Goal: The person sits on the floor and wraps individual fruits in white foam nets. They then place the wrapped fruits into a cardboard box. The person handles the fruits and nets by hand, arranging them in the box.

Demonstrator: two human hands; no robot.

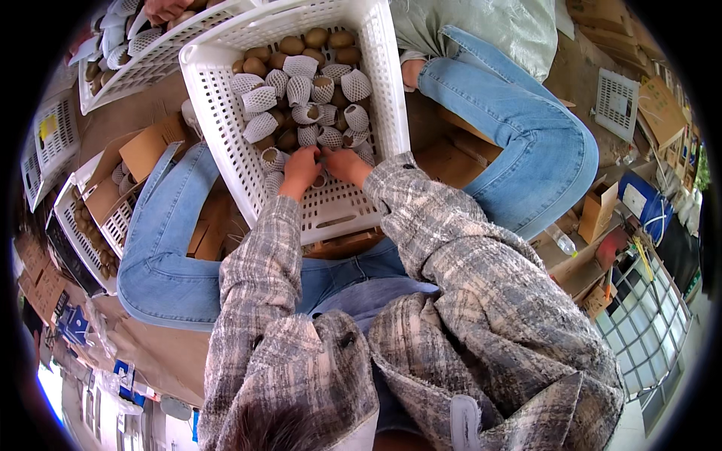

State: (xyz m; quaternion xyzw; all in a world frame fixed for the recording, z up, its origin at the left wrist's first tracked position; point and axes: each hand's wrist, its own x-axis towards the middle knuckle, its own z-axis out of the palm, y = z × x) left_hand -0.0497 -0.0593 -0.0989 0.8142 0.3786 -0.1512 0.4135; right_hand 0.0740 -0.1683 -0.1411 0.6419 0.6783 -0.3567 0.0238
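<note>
A white plastic crate [337,217] stands tilted between my knees. Inside lie many brown kiwifruit [291,45], bare ones mostly at the far end, others in white foam net sleeves [298,90]. My left hand [302,168] and my right hand [346,166] meet over the near part of the fruit, fingertips close together. Their fingers are bent downward, and what lies between or under them is mostly hidden. A sleeved fruit [273,159] rests just left of my left hand. Below the fingertips shows part of another foam sleeve [320,180].
Another white crate [135,76] with sleeved fruit stands at upper left, a co-worker's hand [167,9] over it. An open cardboard box [149,149] and a crate of fruit [79,231] are on the left. At right lie a plastic bottle [561,241] and a small carton [598,214].
</note>
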